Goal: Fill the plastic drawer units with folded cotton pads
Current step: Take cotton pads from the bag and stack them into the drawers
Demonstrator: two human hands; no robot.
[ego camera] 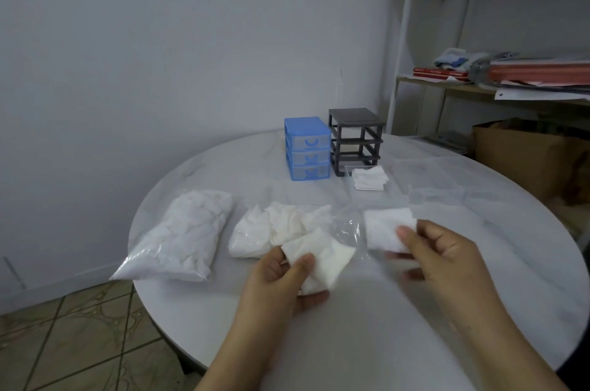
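Left hand (289, 275): grips crumpled pad (322, 263)
Right hand (443, 250): pinches flat pad (388, 231)
Drawer (370, 178): ahead, nearer right hand

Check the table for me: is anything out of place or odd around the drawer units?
Yes. The dark grey drawer unit stands as a bare frame with no drawers in it, unlike the blue unit. One clear drawer lies in front of it, holding folded pads. Nothing looks spilled.

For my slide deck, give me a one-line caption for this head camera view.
Left hand and right hand each hold a cotton pad at a round table near two drawer units.
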